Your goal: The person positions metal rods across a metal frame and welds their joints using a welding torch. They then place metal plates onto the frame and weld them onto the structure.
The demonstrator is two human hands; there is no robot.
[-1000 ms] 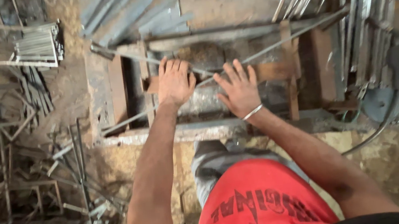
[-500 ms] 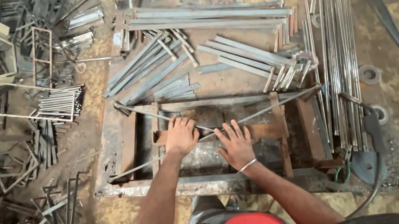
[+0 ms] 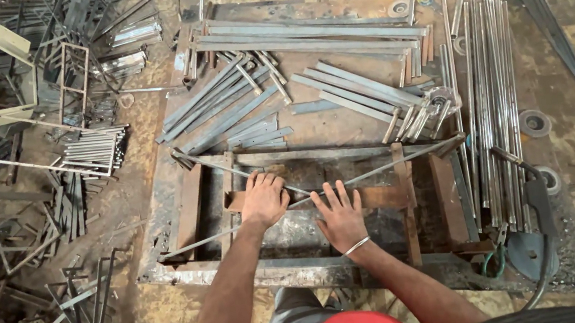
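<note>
Both arms reach forward over the counter (image 3: 169,273); left hand (image 3: 263,200) curled, its grip closed over a rusty flat bar (image 3: 381,197) on the jig frame. Right hand (image 3: 340,217) flat, fingers spread, grip open, pressing a thin steel rod (image 3: 392,168) crossing the bar.
</note>
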